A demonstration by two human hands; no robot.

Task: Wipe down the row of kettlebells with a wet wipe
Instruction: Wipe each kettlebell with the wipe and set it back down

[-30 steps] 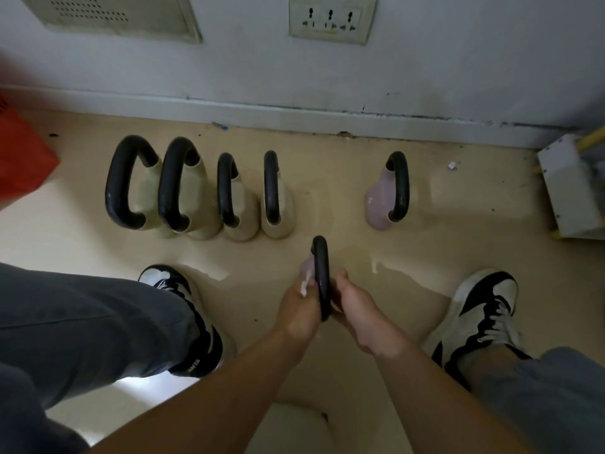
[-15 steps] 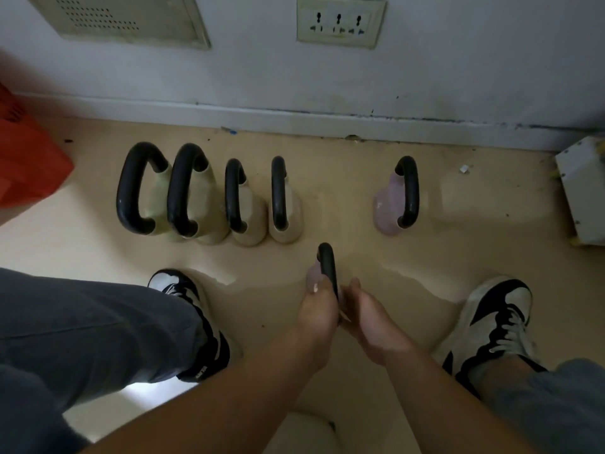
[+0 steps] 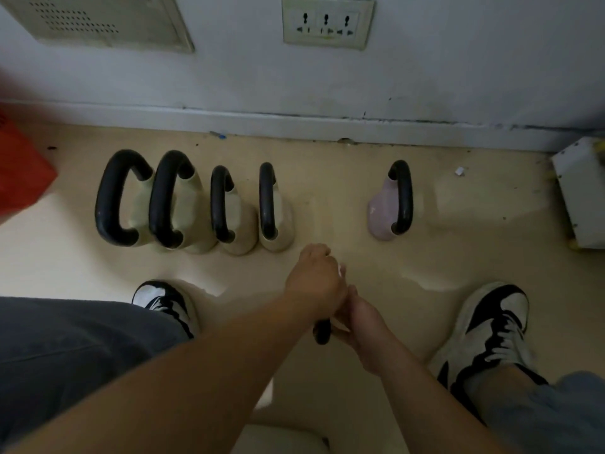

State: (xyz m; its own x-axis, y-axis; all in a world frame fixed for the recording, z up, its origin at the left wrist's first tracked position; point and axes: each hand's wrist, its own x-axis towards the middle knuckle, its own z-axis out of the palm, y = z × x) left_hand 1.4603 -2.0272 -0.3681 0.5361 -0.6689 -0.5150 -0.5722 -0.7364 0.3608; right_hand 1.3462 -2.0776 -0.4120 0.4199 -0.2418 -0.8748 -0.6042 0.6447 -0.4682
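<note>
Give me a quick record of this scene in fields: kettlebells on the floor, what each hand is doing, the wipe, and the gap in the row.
row by the wall: four cream kettlebells side by side, then a gap, then one pink kettlebell
held kettlebell: mostly hidden; black handle shows below the hands
left hand: over the kettlebell, white wipe showing at its edge
right hand: gripping the handle
gap: between fourth cream and pink, bare floor

four cream kettlebells (image 3: 183, 204) with black handles, one pale pink kettlebell (image 3: 381, 211) with black handle, beige floor (image 3: 343, 198), white wall (image 3: 458, 60), black-and-white sneakers (image 3: 491, 326), grey trousers (image 3: 65, 348), red object (image 3: 19, 172), white wipe (image 3: 342, 269)
</note>
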